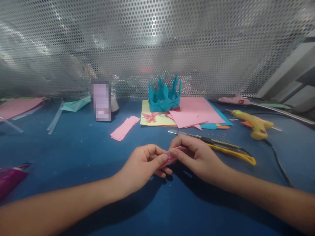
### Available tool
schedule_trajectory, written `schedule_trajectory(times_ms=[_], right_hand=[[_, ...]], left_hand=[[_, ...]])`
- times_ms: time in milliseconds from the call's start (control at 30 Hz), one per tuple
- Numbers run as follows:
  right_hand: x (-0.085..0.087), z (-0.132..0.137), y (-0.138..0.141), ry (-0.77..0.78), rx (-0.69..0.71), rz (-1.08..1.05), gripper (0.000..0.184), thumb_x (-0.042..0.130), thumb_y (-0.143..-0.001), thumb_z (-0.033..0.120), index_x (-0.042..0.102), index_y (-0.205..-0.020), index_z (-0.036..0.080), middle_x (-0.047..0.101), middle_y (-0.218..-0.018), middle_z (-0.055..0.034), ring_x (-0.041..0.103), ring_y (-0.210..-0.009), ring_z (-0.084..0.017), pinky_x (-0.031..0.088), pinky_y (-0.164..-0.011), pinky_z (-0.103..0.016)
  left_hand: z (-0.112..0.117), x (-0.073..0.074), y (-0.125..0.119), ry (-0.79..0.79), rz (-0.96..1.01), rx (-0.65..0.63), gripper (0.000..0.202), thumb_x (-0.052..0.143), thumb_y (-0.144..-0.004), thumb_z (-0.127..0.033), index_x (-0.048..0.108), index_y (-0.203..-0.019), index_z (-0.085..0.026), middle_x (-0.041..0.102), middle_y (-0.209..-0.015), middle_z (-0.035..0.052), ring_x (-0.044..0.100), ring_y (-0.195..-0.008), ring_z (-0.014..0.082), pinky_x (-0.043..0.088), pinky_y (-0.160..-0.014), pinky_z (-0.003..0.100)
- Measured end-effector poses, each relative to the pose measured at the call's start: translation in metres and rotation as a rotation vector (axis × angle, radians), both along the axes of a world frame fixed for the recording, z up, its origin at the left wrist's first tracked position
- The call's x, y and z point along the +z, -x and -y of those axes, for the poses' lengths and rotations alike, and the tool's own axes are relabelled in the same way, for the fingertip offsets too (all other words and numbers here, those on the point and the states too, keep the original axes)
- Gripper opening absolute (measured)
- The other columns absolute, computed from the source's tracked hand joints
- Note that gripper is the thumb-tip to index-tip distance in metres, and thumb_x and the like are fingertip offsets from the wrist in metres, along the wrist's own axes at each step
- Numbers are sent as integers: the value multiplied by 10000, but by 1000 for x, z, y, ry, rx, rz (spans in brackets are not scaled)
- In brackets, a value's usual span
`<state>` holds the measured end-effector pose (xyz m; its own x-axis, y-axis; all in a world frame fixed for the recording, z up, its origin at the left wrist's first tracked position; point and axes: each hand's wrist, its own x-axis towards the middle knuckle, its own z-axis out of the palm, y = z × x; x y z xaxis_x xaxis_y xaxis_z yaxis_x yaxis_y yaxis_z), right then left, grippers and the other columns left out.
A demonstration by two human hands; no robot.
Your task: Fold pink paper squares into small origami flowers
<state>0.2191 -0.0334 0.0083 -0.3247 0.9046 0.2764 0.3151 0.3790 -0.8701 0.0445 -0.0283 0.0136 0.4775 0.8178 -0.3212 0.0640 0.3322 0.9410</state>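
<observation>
Just above the blue table, a small folded piece of pink paper (169, 158) is pinched between both hands. My left hand (145, 160) grips its left end, thumb on top and fingers curled beneath. My right hand (197, 155) holds the other end between thumb and fingers, hiding part of it. Close behind my right hand lies a utility knife (228, 149) with a yellow and black handle, blade pointing left. A stack of pink paper strips (125, 128) rests beyond my left hand.
A blue paper crown (164, 100) and a pink paper flower (150, 117) sit on coloured sheets (197, 111). To the right is a yellow glue gun (256, 124) with its cord. A phone-like object (101, 101), blurred out, stands before a perforated metal panel (137, 42).
</observation>
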Motion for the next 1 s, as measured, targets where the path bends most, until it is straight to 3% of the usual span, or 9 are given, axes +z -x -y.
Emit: schedule_trajectory(times_ms=[133, 300, 433, 567, 700, 900, 1000], right_hand=[[-1, 1, 0, -89, -33, 47, 120, 523, -844, 198, 549, -727, 182, 577, -676, -8, 562, -613, -123, 472, -563, -239], [-1, -2, -1, -51, -24, 40, 125, 537, -845, 212, 573, -729, 185, 603, -676, -6, 576, -622, -126, 484, -575, -243], [1, -3, -3, -24, 32, 35, 68, 563, -833, 235, 602, -866, 189, 650, -782, -21, 611, -697, -140, 506, -614, -253], [0, 0, -5, -108, 32, 73, 211, 577, -814, 184, 571, -1024, 200, 655, -936, -32, 620, -832, -148, 510, -729, -266], [-1, 1, -6, -129, 24, 62, 247, 525, -811, 118, 549, -1042, 204, 635, -922, -22, 613, -801, -134, 510, -715, -255], [-1, 2, -9, 32, 153, -93, 285, 501, -867, 221, 489, -1151, 232, 606, -1001, -35, 616, -853, -152, 518, -736, -284], [-2, 2, -8, 55, 109, -117, 206, 499, -873, 222, 526, -1077, 225, 600, -970, -31, 609, -851, -145, 516, -736, -271]], left_hand=[[0, 1, 0, 26, 42, -10, 196, 636, -801, -293, 571, -789, -108, 662, -710, 4, 668, -613, 98, 515, -584, 191], [-1, 0, 0, 13, 52, -19, 238, 634, -799, -342, 575, -791, -112, 668, -721, 15, 663, -602, 101, 514, -567, 195], [-2, -2, 2, -6, 83, 38, 230, 640, -796, -333, 575, -765, -115, 659, -666, 5, 641, -567, 89, 505, -546, 185], [-3, -2, 4, -8, 113, 58, 197, 642, -799, -305, 581, -777, -119, 670, -650, 14, 635, -587, 91, 503, -551, 182], [-4, 0, 4, 5, 97, 37, 205, 615, -819, -317, 586, -777, -118, 675, -662, 29, 627, -600, 96, 498, -557, 189], [-6, 0, 4, -60, 71, 24, 214, 578, -845, -342, 578, -816, -130, 618, -637, -11, 566, -555, 68, 429, -497, 156], [-6, -1, 4, -83, 55, 28, 208, 567, -850, -343, 574, -810, -139, 591, -628, -26, 522, -540, 56, 407, -496, 155]])
